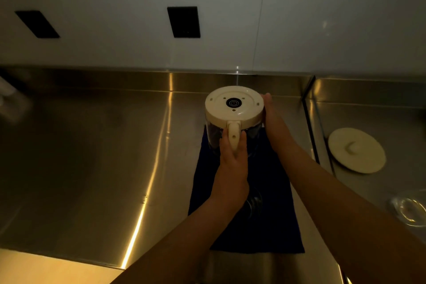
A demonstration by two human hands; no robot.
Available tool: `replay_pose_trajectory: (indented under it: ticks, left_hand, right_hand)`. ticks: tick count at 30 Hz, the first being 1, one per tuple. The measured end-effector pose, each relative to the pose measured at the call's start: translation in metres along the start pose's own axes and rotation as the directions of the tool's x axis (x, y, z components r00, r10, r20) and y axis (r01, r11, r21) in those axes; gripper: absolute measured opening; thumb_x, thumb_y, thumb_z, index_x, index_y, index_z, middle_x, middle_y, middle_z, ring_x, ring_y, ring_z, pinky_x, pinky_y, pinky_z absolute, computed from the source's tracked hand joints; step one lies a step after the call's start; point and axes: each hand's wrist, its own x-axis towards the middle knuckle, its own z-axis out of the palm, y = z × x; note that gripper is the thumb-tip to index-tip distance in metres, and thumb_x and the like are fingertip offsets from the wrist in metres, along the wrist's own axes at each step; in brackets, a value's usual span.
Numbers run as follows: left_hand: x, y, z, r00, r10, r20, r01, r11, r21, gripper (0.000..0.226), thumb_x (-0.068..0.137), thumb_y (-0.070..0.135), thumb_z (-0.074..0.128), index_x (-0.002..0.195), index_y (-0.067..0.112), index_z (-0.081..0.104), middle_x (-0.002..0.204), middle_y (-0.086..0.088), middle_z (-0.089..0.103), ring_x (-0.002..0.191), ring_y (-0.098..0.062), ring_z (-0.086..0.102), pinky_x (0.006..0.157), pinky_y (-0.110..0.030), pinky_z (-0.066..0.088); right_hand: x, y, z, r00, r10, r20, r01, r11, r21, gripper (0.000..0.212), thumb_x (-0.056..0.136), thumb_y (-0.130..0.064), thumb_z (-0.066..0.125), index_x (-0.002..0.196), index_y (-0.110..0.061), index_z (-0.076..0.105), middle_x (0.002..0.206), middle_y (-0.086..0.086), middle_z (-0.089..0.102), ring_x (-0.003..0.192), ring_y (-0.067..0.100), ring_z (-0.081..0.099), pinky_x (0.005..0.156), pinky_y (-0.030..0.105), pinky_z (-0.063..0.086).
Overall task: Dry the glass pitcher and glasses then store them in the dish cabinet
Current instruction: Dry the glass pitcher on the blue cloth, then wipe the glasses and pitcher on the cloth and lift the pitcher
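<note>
I have the clear glass pitcher with its cream plastic base and handle (234, 110) turned upside down, so the round cream base with its dark ringed centre faces up at me. It stands mouth-down at the far end of the dark blue rectangular cloth (272, 203) spread on the brushed stainless-steel counter (92, 145). My left hand (232, 159) grips the cream handle, fingers and thumb curled round it on either side, with the handle pointing toward me. My right hand (268, 113) lies flat against the right side of the pitcher, fingers straight and reaching up to the rim of the base, pressing rather than clutching.

Nearer to me on the same cloth, mostly hidden under my left wrist, is a clear drinking glass (253, 203); I cannot tell how it is set. To the right, past a seam in the steel, a round cream lid with a small knob (357, 153) lies flat on the counter, well apart from the pitcher. Nearer the right edge sits a clear round glass piece (408, 211), too blurred to name exactly. On the pale wall behind are two black rectangular plates (184, 22).
</note>
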Motion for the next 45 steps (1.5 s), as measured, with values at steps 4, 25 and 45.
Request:
replay_pose_trajectory:
  ticks: [4, 25, 45]
  left_hand:
    - [0.003, -0.003, 0.001, 0.994, 0.100, 0.035, -0.100, 0.995, 0.013, 0.106, 0.081, -0.010, 0.058, 0.145, 0.034, -0.015, 0.152, -0.012, -0.026, 0.144, -0.031, -0.002, 0.106, -0.026, 0.019]
    - [0.023, -0.011, -0.017, 0.947, 0.304, 0.103, -0.321, 0.887, 0.332, 0.077, 0.085, 0.036, 0.061, 0.148, 0.018, 0.021, 0.155, -0.015, 0.018, 0.144, -0.033, 0.010, 0.113, -0.053, 0.019]
    - [0.068, 0.178, 0.129, 0.794, 0.387, 0.468, -0.538, 0.807, 0.245, 0.064, 0.098, 0.042, 0.036, 0.151, 0.024, 0.004, 0.159, -0.005, -0.007, 0.144, -0.025, -0.011, 0.116, -0.045, -0.004]
  right_hand:
    - [-0.010, 0.003, -0.014, 0.996, -0.022, -0.083, 0.028, 0.997, 0.069, 0.048, 0.100, -0.047, 0.024, 0.126, -0.019, 0.052, 0.101, -0.013, 0.059, 0.081, -0.010, 0.058, 0.058, 0.002, 0.043]
    - [-0.054, 0.028, -0.030, 0.917, -0.399, -0.020, 0.273, 0.662, -0.698, 0.058, 0.097, -0.028, 0.046, 0.149, -0.017, 0.021, 0.157, -0.001, 0.014, 0.143, 0.009, 0.007, 0.113, 0.025, 0.012]
    - [-0.164, 0.055, -0.309, 0.929, -0.218, -0.299, -0.175, 0.454, -0.874, 0.067, 0.081, -0.043, 0.067, 0.138, -0.018, 0.042, 0.148, 0.010, 0.035, 0.137, 0.029, 0.031, 0.107, 0.051, 0.034]
